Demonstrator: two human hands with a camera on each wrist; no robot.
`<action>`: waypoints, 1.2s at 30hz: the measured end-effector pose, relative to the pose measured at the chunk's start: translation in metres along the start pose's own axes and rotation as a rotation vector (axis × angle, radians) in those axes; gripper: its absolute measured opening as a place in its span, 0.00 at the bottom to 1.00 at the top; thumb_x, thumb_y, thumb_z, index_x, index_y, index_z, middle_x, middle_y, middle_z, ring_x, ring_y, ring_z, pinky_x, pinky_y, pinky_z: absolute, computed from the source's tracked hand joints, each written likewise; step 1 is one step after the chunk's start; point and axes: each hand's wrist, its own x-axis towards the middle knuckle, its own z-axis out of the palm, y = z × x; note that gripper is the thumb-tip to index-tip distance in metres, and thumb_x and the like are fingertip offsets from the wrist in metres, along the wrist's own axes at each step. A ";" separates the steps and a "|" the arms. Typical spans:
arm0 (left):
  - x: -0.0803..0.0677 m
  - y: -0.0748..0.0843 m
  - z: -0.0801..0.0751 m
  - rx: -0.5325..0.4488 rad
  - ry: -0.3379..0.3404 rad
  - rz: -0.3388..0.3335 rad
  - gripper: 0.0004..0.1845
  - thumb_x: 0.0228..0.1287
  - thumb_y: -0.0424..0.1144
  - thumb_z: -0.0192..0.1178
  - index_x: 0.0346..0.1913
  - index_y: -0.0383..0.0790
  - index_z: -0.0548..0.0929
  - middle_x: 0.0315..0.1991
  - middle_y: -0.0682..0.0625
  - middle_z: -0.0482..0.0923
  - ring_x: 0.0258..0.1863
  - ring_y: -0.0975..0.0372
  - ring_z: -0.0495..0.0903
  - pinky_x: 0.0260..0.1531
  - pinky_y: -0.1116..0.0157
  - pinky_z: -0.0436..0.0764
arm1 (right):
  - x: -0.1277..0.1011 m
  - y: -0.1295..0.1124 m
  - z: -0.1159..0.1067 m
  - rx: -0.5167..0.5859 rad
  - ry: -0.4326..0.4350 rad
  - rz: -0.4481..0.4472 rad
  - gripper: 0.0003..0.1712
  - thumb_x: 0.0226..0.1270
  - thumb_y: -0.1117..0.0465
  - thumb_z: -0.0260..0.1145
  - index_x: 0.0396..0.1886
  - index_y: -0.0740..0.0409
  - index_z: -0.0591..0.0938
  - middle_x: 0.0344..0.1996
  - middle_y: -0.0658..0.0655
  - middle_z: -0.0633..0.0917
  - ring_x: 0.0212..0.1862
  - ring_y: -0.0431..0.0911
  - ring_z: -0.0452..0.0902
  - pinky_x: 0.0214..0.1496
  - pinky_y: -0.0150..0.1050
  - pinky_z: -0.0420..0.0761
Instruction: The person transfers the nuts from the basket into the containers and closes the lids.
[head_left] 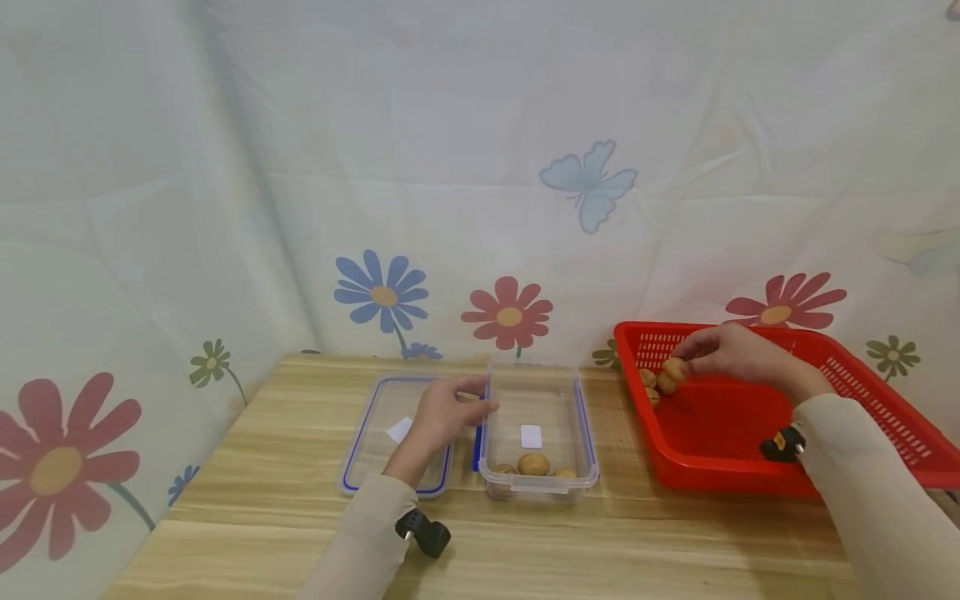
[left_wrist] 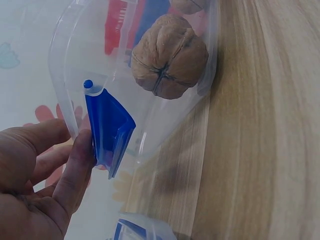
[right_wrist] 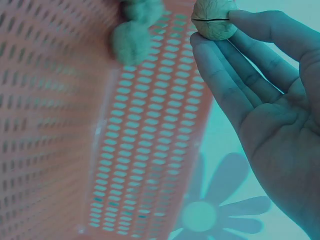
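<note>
In the head view, my right hand [head_left: 738,357] pinches a walnut [head_left: 675,368] between thumb and fingertips, over the left side of a red plastic basket [head_left: 731,473]. Several more walnuts [head_left: 649,397] lie below it against the basket's left wall. My left hand [head_left: 446,410] holds the left rim of a clear plastic container [head_left: 542,483], its fingers by a blue side clip [left_wrist: 107,127] in the left wrist view. Inside the container, walnuts [head_left: 533,464] sit along the near wall. The right wrist view shows the pinched walnut [right_wrist: 215,20] close up, with its seam visible.
A clear lid [head_left: 367,433] with a blue seal and a white label lies flat on the wooden table [head_left: 247,475], left of the container. Behind the table hangs a curtain [head_left: 465,217] printed with flowers and a butterfly. The basket stands at the right.
</note>
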 end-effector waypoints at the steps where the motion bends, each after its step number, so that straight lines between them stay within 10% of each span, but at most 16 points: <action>1: 0.000 0.000 0.000 0.003 0.001 0.000 0.26 0.68 0.36 0.75 0.66 0.35 0.84 0.58 0.41 0.86 0.41 0.55 0.91 0.41 0.60 0.91 | -0.001 -0.005 -0.001 0.000 0.006 -0.003 0.30 0.71 0.53 0.76 0.66 0.64 0.83 0.57 0.62 0.87 0.55 0.55 0.80 0.55 0.54 0.88; 25: 0.001 0.000 0.001 0.015 -0.007 0.007 0.25 0.68 0.37 0.74 0.67 0.37 0.84 0.58 0.41 0.86 0.41 0.56 0.91 0.42 0.58 0.91 | -0.021 -0.079 0.000 -0.012 0.130 -0.130 0.29 0.72 0.52 0.75 0.68 0.59 0.83 0.59 0.61 0.87 0.56 0.54 0.83 0.56 0.52 0.88; 36: 0.001 -0.002 0.001 0.000 0.000 0.005 0.26 0.67 0.35 0.74 0.67 0.36 0.84 0.58 0.41 0.86 0.42 0.55 0.91 0.41 0.60 0.91 | -0.032 -0.098 0.029 0.126 0.168 -0.276 0.20 0.73 0.56 0.75 0.61 0.54 0.87 0.52 0.54 0.89 0.50 0.49 0.86 0.52 0.32 0.86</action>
